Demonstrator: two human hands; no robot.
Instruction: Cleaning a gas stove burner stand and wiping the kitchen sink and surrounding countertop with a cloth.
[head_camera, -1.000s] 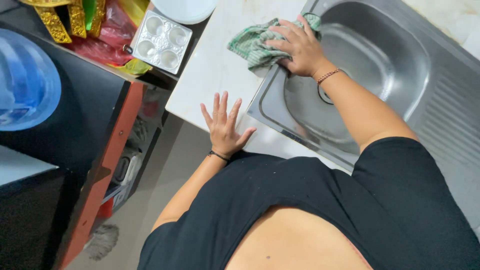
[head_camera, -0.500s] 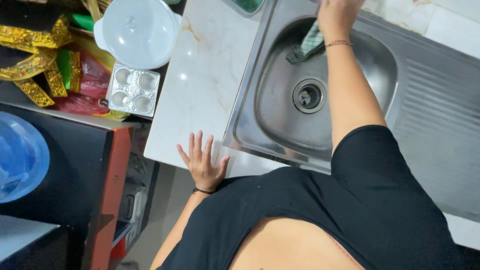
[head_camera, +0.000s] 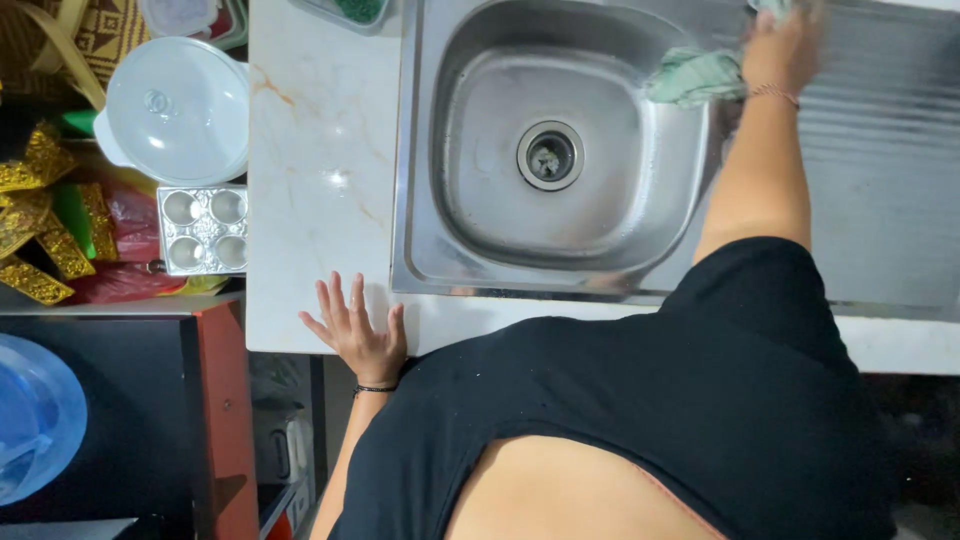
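Gripping a green cloth (head_camera: 693, 77) at the sink's (head_camera: 420, 180) far right rim, the right hand (head_camera: 780, 45) clenches it; soft, light, probably wet. The left hand (head_camera: 355, 335) lies flat, fingers spread, on the worktop's (head_camera: 310, 150) near edge.

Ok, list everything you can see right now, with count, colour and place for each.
sink: one, steel, set in the counter, drain at its middle
draining board: one, steel, ridged, right of the basin
cloth: one, green, on the basin's right rim under the right hand
counter: one, pale marble, left of the sink
lidded pot: one, white, left of the counter
small cup tray: one, silver, four round wells, below the pot
gold-trimmed items: several, far left
blue tub: one, lower left
left hand: flat on the counter edge, fingers spread
right hand: on the cloth, blurred
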